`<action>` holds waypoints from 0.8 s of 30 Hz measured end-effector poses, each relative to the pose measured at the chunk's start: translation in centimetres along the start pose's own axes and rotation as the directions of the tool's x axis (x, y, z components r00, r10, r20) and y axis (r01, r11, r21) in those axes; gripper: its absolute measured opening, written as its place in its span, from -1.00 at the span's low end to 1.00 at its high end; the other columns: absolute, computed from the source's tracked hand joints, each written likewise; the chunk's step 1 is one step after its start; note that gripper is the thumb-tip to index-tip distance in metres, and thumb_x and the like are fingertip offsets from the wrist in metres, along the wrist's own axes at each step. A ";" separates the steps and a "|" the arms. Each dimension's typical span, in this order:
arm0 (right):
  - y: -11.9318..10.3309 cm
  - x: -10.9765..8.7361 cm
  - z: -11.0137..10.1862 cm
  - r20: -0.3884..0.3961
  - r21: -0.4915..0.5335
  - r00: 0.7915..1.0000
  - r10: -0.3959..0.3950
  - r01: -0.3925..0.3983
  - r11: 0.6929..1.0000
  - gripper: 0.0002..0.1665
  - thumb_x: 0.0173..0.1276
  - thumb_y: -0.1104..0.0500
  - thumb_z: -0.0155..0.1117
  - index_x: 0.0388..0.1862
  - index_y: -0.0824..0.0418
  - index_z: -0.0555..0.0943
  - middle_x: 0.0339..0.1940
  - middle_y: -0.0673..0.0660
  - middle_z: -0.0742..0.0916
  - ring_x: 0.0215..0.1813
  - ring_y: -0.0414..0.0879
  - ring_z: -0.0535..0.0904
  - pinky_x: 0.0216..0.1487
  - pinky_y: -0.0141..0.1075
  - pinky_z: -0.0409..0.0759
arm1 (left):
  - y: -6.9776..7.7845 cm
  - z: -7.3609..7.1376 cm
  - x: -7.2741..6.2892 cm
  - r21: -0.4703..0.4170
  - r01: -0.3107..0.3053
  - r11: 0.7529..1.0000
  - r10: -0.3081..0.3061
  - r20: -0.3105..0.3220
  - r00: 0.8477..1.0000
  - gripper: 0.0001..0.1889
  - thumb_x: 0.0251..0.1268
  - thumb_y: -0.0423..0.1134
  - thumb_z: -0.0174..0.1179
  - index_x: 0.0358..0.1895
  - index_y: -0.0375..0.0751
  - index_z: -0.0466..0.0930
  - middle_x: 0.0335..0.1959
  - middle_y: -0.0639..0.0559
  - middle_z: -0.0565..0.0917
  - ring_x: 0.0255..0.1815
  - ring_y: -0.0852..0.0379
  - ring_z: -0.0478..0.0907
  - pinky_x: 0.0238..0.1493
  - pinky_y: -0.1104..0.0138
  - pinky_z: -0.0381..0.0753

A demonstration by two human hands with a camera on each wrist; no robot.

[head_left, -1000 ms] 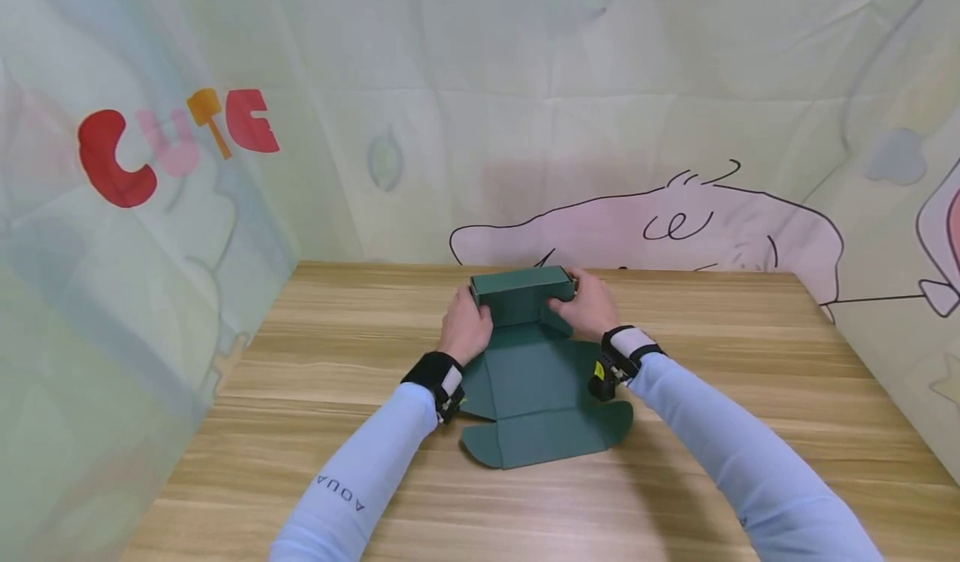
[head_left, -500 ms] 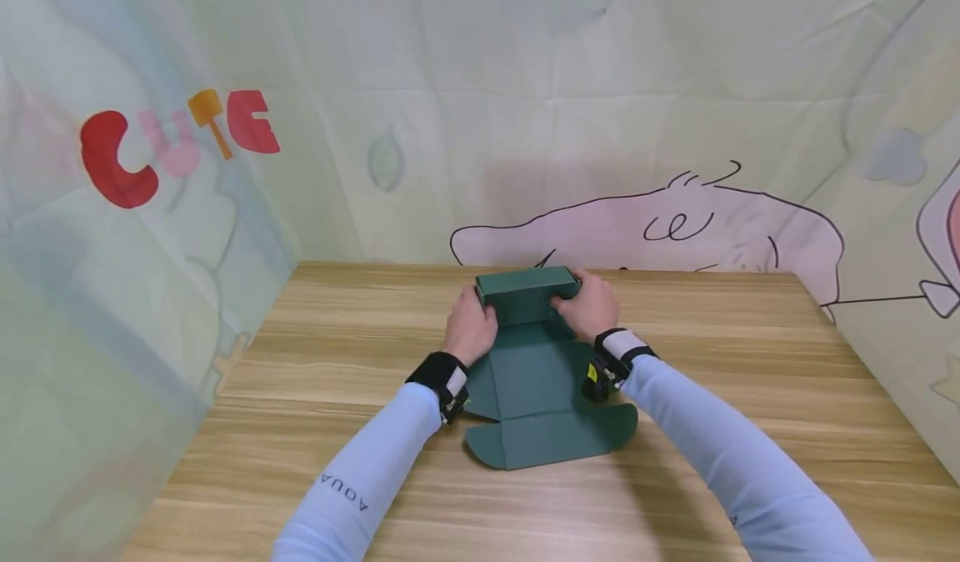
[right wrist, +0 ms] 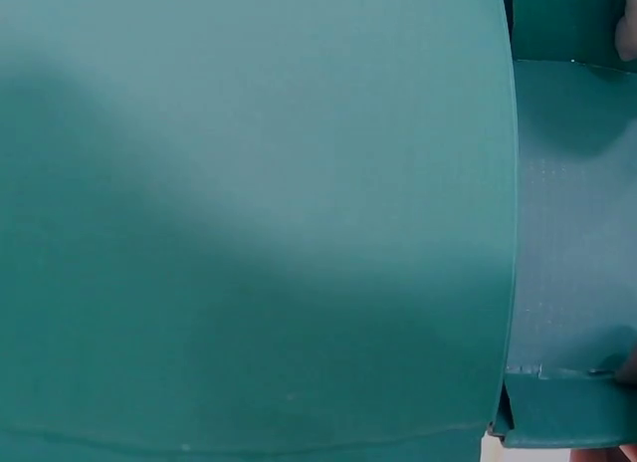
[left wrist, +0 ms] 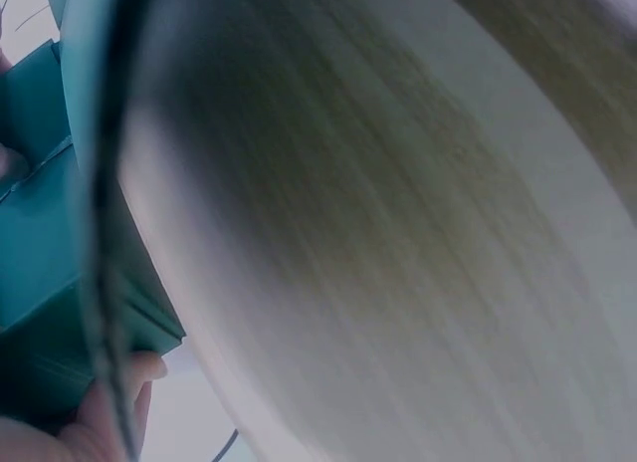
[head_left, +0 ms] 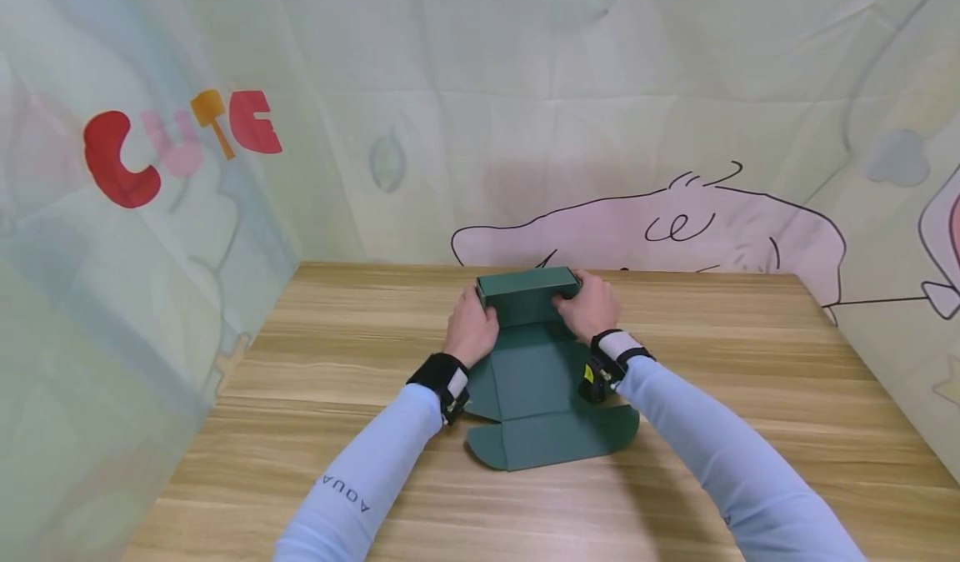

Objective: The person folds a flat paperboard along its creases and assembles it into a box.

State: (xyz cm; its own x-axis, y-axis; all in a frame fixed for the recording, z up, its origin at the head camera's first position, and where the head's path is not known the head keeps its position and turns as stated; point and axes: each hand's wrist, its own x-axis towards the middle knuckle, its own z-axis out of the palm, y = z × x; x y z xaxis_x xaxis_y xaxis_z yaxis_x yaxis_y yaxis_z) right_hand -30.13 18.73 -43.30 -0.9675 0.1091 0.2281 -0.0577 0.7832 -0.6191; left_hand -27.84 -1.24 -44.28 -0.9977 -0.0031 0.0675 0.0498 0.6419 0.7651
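Observation:
A dark green cardboard box (head_left: 528,283), partly folded, stands near the back of the table in the head view. Its end nearest the back wall is raised into a narrow trough, while a flat panel (head_left: 536,378) and a front flap (head_left: 562,444) spread toward me. My left hand (head_left: 472,328) pinches the trough's left end, thumb on the inner side. At the right end, my right hand (head_left: 591,308) grips the side wall, its thumb inside. The right wrist view is mostly filled by the panel (right wrist: 259,213), with fingertips at its right edge.
Both wrists wear black straps with small cameras, the right one (head_left: 596,378) close over the panel. The wood-grain table (head_left: 360,328) extends to both sides. A printed cloth backdrop (head_left: 360,128) rises behind its back edge.
The box and both hands have shifted slightly to the right. The right wrist has moved a little left over the panel. Both hands keep their hold on the ends.

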 end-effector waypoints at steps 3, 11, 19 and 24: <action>0.1 0.1 0.1 -0.020 -0.005 1.000 -0.005 0.005 1.000 -0.59 0.30 0.19 0.33 0.13 0.26 0.66 0.05 0.34 0.78 0.03 0.29 0.74 -0.02 0.16 0.70 | 0.0 0.1 0.0 0.006 -0.005 1.000 0.005 -0.003 1.000 -0.56 0.57 -0.24 -0.07 0.36 -0.41 0.25 0.24 -0.35 0.52 0.20 -0.26 0.58 0.23 -0.07 0.58; 0.0 0.1 0.0 -0.052 -0.026 0.999 0.000 -0.001 1.000 -0.72 0.31 0.20 0.30 -0.03 0.26 0.70 -0.08 0.33 0.80 -0.10 0.26 0.76 -0.19 0.10 0.70 | 0.2 0.1 -0.1 0.003 -0.015 1.000 0.015 0.003 1.000 -0.55 0.56 -0.24 -0.06 0.38 -0.41 0.24 0.25 -0.36 0.51 0.23 -0.27 0.56 0.24 -0.07 0.57; 0.2 0.3 0.2 -0.109 -0.081 0.994 -0.006 -0.003 0.997 -0.85 0.30 0.19 0.27 -0.25 0.25 0.70 -0.22 0.32 0.81 -0.20 0.24 0.76 -0.36 0.01 0.63 | 0.3 0.3 -0.1 0.019 -0.026 0.999 0.026 0.003 1.000 -0.55 0.55 -0.25 -0.04 0.36 -0.42 0.25 0.23 -0.35 0.52 0.21 -0.24 0.58 0.23 -0.06 0.59; 0.4 0.2 0.3 -0.137 -0.092 0.991 -0.004 -0.009 0.996 -0.83 0.30 0.14 0.28 -0.40 0.23 0.66 -0.36 0.30 0.80 -0.31 0.19 0.73 -0.54 -0.17 0.50 | 0.4 0.4 -0.2 0.032 -0.045 0.998 0.045 -0.005 0.999 -0.58 0.54 -0.26 -0.04 0.33 -0.42 0.27 0.21 -0.34 0.53 0.19 -0.24 0.58 0.21 -0.05 0.60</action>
State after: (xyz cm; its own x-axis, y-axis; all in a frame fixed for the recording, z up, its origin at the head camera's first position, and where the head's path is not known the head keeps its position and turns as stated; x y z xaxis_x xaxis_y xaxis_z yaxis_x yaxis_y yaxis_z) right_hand -30.42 18.90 -43.69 -0.9246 0.1889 0.3308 -0.0259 0.8352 -0.5493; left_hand -27.61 -0.66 -44.20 -0.9942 0.0221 0.1053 0.0932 0.6657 0.7404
